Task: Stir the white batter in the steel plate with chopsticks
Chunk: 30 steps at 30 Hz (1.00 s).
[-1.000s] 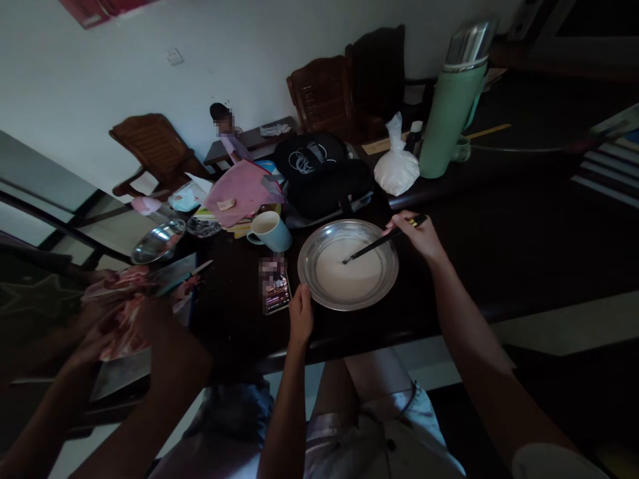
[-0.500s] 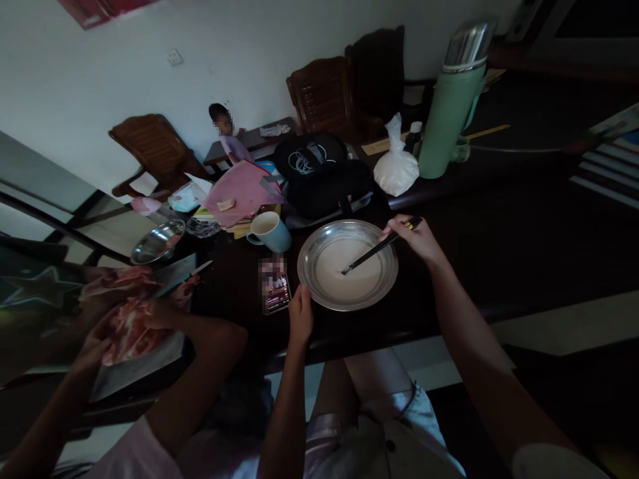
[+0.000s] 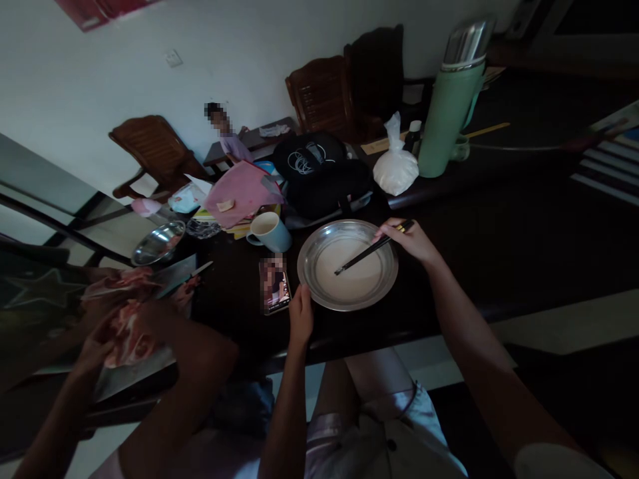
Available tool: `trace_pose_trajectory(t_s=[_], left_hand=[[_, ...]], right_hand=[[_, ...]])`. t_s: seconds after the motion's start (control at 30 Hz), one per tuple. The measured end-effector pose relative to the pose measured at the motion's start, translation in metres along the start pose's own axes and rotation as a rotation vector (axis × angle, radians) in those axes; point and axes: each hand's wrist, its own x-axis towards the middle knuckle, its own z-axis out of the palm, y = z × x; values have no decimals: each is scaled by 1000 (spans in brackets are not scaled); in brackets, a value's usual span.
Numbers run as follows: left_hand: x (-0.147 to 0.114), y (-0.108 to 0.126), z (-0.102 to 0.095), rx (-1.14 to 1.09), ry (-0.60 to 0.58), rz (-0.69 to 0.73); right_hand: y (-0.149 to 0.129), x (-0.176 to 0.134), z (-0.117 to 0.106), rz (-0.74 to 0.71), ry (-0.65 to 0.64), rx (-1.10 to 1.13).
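A shallow metal bowl (image 3: 319, 243) holding a pale, milky liquid (image 3: 352, 283) rests on the dark table in front of me. My left hand (image 3: 301, 313) pinches the bowl's near left rim. In my right hand (image 3: 412, 239), above the right rim, is a pair of black chopsticks (image 3: 367, 253). Their tips dip into the liquid left of its middle. A phone (image 3: 274, 286) with its screen lit lies just left of the bowl. Behind the phone stands a light blue mug (image 3: 272, 233).
On the left a co-worker's hands handle raw meat (image 3: 132, 339) by a cutting board with a knife (image 3: 187, 278). A metal basin (image 3: 150, 247) sits behind. Black bags (image 3: 324, 179), a tied bag of white powder (image 3: 396, 171) and a green thermos (image 3: 449, 113) line the back.
My right hand has shifted slightly left, and the chopstick tips have moved left through the liquid. My left hand stays on the rim. The co-worker's arm has moved, and the phone picture differs.
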Motion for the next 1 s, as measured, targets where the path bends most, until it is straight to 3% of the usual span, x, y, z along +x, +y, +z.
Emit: trace_pose_trajectory(t_s=[0.2, 0.43, 0.6, 0.83, 1.0], left_hand=[[0, 2, 0, -2, -5, 11], [-1, 2, -1, -19, -11, 14], [-1, 4, 0, -21, -12, 13], [0, 2, -2, 6, -5, 11], [-1, 7, -1, -18, -10, -5]], right_hand=[[-2, 0, -5, -14, 168, -17], [-3, -1, 1, -9, 19, -4], [-4, 0, -5, -11, 185, -23], [-4, -1, 1, -21, -16, -37], [-2, 0, -5, -17, 168, -41]])
